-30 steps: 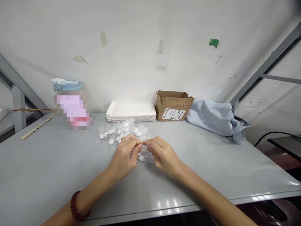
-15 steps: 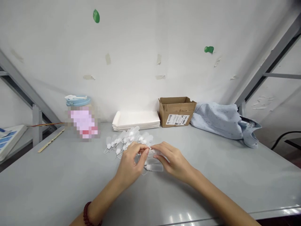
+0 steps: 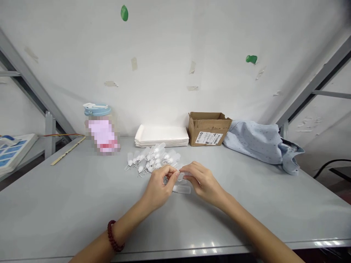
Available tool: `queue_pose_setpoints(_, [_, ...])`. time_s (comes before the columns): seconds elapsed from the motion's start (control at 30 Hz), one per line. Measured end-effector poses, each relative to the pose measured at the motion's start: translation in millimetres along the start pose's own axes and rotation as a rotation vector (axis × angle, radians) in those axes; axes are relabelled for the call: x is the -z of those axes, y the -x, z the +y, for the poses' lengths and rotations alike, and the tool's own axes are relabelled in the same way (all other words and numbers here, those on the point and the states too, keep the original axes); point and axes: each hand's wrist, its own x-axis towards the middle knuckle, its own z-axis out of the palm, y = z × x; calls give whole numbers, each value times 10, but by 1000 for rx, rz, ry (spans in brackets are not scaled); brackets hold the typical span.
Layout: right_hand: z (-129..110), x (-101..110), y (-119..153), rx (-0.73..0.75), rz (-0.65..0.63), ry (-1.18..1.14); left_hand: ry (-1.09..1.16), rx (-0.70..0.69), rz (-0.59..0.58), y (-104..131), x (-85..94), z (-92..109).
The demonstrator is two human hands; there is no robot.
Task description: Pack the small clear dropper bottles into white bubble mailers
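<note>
On a grey worktop (image 3: 82,204), beside heaped squeeze bottles (image 3: 157,161), the left hand (image 3: 159,187) pinched a thin white cord (image 3: 178,172), best kept steady; the right hand (image 3: 205,182) curved narrowly alongside, its grip unclear.

Bright, even light | glare on table's front edge (image 3: 203,251) | soft shadows

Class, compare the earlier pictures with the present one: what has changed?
Both hands, left and right, have shifted slightly right over the front bottle; the left now hides most of its cap, while its far end has come clear. No new grasp or release is visible. The bottle pile, carton, white stack and blue cloth stayed put.
</note>
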Motion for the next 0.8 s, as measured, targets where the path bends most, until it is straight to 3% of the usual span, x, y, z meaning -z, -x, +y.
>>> queue_pose_setpoints(0.47, [-12, 6, -34, -35, 22, -6, -32, 14, -17, -63, 152, 0])
queue_pose_setpoints(0.8, [-76, -18, -7, -127, -33, -71, -28, -43, -90, -50, 128, -69])
